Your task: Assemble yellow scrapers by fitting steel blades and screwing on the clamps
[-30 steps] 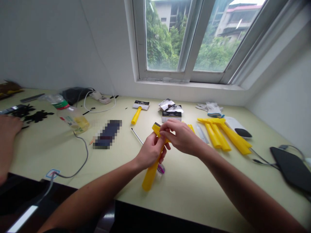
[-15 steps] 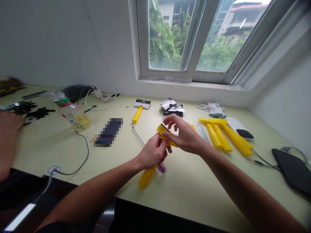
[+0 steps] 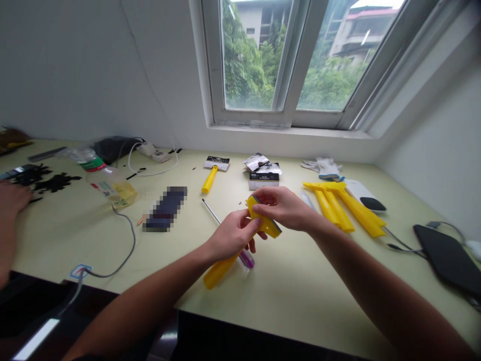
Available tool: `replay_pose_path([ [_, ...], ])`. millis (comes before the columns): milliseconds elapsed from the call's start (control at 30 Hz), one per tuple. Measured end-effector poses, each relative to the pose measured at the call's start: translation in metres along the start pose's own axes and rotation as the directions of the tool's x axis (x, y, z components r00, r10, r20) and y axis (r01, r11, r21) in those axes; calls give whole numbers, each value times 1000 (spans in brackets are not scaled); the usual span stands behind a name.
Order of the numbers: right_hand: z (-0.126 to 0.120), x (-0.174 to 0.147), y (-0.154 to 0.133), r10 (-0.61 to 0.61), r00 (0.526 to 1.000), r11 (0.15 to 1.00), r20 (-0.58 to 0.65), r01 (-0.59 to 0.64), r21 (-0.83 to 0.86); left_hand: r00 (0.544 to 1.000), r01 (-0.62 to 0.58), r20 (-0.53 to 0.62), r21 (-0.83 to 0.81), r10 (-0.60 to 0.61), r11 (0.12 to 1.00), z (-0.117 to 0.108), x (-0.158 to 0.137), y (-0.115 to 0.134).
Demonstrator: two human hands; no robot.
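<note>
Between my hands is a yellow scraper (image 3: 221, 274), its handle pointing down toward the table's front edge and a grey blade strip along the far edge of its head. My left hand (image 3: 233, 233) is closed around the neck, thumb pressed on the head. With bent fingers, my right hand (image 3: 284, 206) grips the head along the blade side; its fingertips are partly hidden. Beneath my left hand lies a screwdriver (image 3: 246, 258) with a clear purple handle, its shaft pointing away to the left. Tiny parts lie just beyond the scraper head, too small to name.
Several yellow scrapers (image 3: 363, 213) lie at right, near a white device (image 3: 366, 194) and gloves (image 3: 326, 167). Behind my hands are a black-and-white box (image 3: 264, 180) and another scraper (image 3: 210, 179). A bottle (image 3: 112, 185) leans at left, near another person's hand (image 3: 15, 196).
The scraper has turned, so its head slopes down to the right and its handle end has swung left. My right hand's fingers have come down onto the blade edge. The view has shifted slightly.
</note>
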State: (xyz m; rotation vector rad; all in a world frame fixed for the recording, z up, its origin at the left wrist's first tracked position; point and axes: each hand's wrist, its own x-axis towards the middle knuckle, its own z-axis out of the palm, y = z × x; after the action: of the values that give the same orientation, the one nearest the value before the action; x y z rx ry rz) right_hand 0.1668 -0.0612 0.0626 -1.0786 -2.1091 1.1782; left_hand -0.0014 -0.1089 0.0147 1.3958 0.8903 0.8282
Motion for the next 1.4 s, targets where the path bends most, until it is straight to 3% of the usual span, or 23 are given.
replay_pose_path([
  [100,-2,2,2,-4,1000,995,-15,5,100,999,-10,-44,144,16,990,-4,-1,4],
  [200,-3,4,6,14,998,986,-62,-3,165,972,-93,-175,326,157,941,-5,-4,5],
  [267,-5,6,9,47,995,978,-86,-29,204,924,-186,-207,487,320,854,-4,-5,4],
  [367,-6,7,15,84,990,971,-113,-55,234,882,-280,-102,673,461,685,-4,-5,-1],
  [467,-6,9,19,88,989,968,-118,-57,244,881,-300,-28,739,472,603,-5,-5,-5],
  [767,-5,9,25,117,989,949,-91,-84,304,854,-363,86,805,514,469,-4,-6,-7],
  [833,-5,9,27,110,990,945,-84,-78,316,843,-362,119,847,525,389,-5,-5,-10],
  [1000,-4,11,30,133,987,951,-88,-102,292,829,-313,233,947,508,78,-7,-3,-19],
  [1067,-4,10,29,148,985,950,-89,-117,289,829,-292,250,956,501,6,-6,-3,-19],
  [1400,-4,10,33,220,972,934,-86,-185,304,857,-220,231,972,461,-77,-2,-5,-13],
])
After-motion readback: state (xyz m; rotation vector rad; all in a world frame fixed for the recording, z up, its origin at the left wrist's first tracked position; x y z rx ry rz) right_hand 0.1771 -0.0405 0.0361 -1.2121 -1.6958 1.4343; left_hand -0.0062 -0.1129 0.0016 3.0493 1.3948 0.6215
